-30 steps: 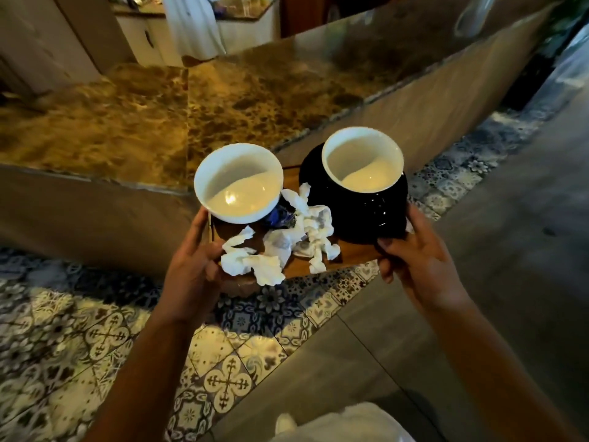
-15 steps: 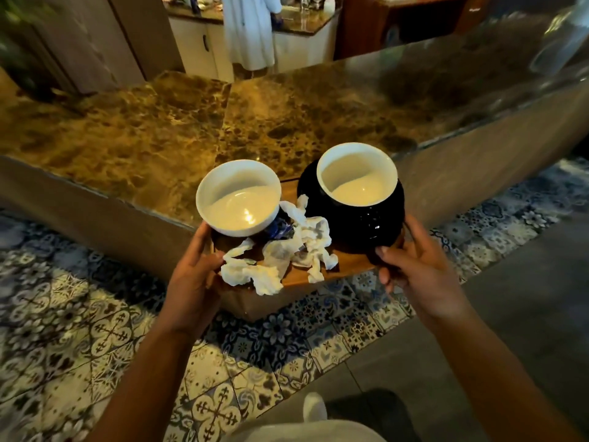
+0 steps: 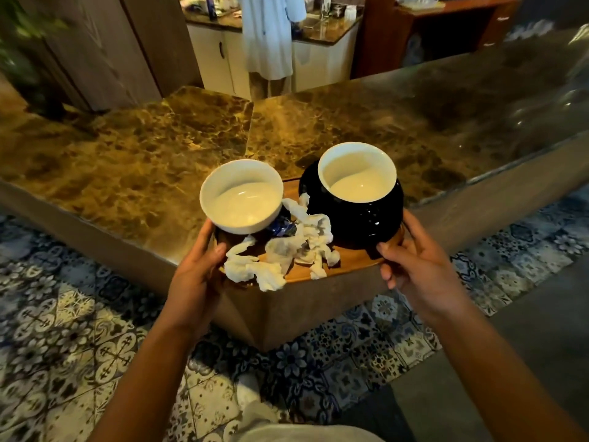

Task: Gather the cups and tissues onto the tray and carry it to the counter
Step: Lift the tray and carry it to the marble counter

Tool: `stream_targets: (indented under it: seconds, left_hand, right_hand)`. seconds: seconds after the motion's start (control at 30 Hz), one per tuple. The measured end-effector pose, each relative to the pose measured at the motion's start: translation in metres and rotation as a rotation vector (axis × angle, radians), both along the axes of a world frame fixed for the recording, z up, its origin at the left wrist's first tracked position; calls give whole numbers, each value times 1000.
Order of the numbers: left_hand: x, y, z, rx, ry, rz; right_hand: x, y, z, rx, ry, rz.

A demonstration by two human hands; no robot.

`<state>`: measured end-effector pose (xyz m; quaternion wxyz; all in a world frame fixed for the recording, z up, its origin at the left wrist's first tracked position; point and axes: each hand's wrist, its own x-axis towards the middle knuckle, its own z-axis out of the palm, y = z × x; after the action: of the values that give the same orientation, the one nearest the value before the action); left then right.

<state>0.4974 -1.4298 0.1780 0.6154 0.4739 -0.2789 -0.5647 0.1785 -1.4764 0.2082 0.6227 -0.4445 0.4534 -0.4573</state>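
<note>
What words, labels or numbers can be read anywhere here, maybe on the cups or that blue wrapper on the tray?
None can be read.
White cup: plain, no print visible.
Black cup: plain glaze, no print visible.
Blue wrapper between the cups: crumpled and mostly hidden; any print is too small to read.
Tissues and wooden tray: no marks.
Bottles on the far kitchen counter: too blurred to read.

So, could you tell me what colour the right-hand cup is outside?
Glossy black cup, white inside; head view.

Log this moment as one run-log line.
phase: carry | left hand + right hand: grip tray | load: white cup, black cup, tissues | counter: ahead
</note>
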Motion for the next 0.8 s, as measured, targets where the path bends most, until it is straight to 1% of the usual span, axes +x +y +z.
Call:
stream_targets:
  seconds: [0.23, 0.37, 0.47, 0.6, 0.8]
  left_hand:
    - [76, -65, 6, 33, -148, -175]
    - [110, -103, 3, 34, -156, -245]
    - [120, -130, -3, 58, -116, -253]
    - [124, -169, -19, 104, -129, -255]
    - [107, -215, -43, 155, -148, -153]
  right_hand:
    - [66, -57, -8, 26, -8, -91]
    - [97, -84, -19, 54, -28, -112]
    - [109, -107, -30, 73, -8, -119]
    - [110, -150, -42, 114, 12, -108]
    - [104, -223, -55, 143, 76, -26]
